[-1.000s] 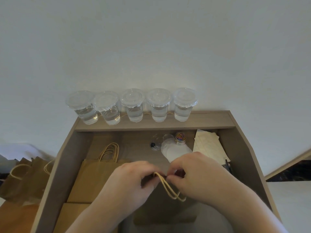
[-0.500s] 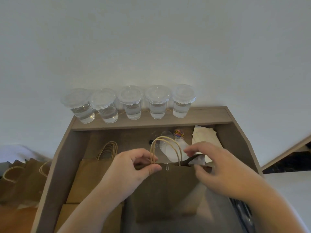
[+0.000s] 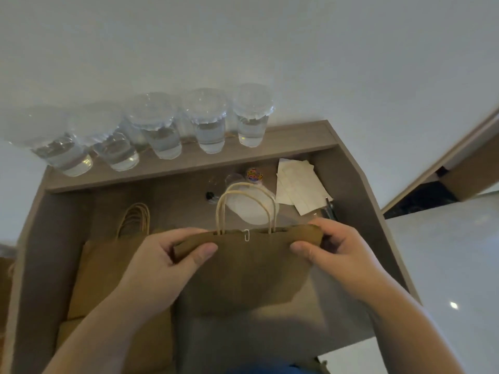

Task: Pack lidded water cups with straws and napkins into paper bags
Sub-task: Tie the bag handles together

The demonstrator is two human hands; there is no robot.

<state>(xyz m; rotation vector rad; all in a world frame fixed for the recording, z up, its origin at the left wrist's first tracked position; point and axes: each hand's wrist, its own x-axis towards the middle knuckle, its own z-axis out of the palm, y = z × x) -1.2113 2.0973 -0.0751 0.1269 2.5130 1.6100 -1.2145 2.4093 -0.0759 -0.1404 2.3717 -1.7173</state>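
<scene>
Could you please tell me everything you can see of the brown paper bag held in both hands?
The paper bag is plain brown, matte, kraft-looking paper, held upright and facing the camera. Its mouth is pressed closed, with a small white clip at the middle of the top edge. Two pale cord handles stand up in loops above it. The left hand pinches the top left corner, the right hand the top right. Whether its base rests on anything cannot be told.

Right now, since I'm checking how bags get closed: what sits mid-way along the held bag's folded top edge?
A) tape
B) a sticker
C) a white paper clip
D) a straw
C: a white paper clip sits on the folded top edge of the paper bag, between its handles; the left hand and right hand pinch the ends.
</scene>
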